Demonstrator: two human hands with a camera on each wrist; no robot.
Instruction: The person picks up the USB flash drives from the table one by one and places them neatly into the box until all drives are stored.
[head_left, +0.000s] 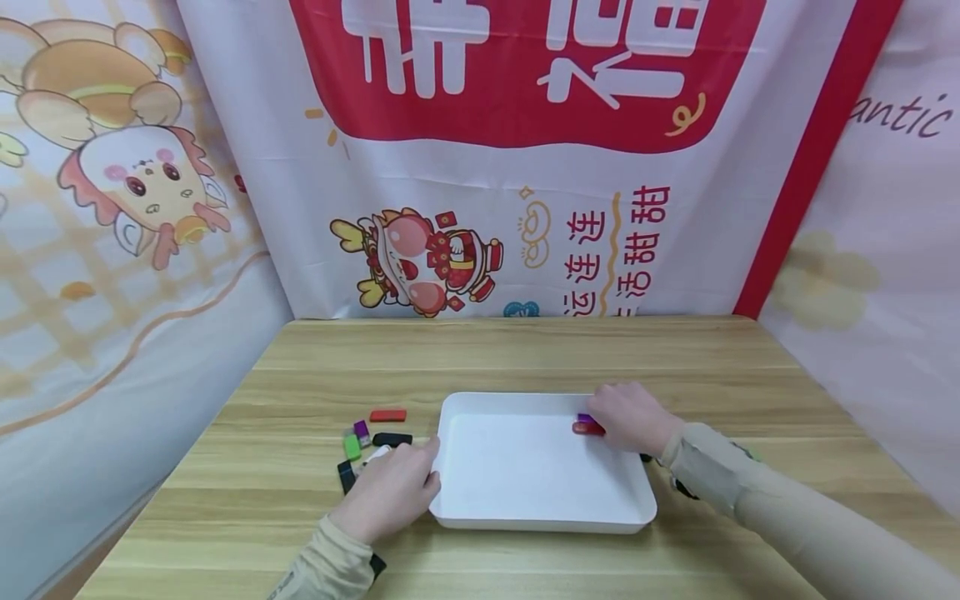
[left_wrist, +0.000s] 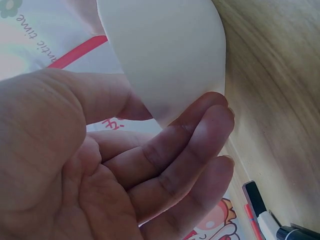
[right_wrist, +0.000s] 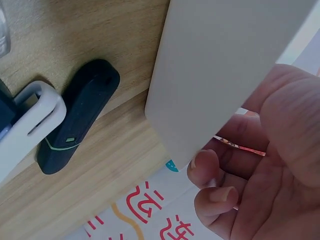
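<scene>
A shallow white tray (head_left: 540, 467) sits on the wooden table between both hands. My left hand (head_left: 393, 492) grips its left side; in the left wrist view the thumb goes behind the tray wall (left_wrist: 165, 50) and the fingers touch its outer face. At the far right corner, my right hand (head_left: 633, 419) holds the tray's side, fingers curled outside and thumb hidden behind the wall (right_wrist: 215, 70). Inside the tray, beside that hand, are a red USB stick (head_left: 587, 428) and a purple one (head_left: 585, 417), both partly covered.
Left of the tray lie several USB sticks: a red one (head_left: 387, 415), a purple one (head_left: 362, 432), a green one (head_left: 352, 447) and a black one (head_left: 392, 439). Right of it, a black USB stick (right_wrist: 80, 115) lies beside a white-cased one (right_wrist: 30, 130). Printed cloths hang around the table.
</scene>
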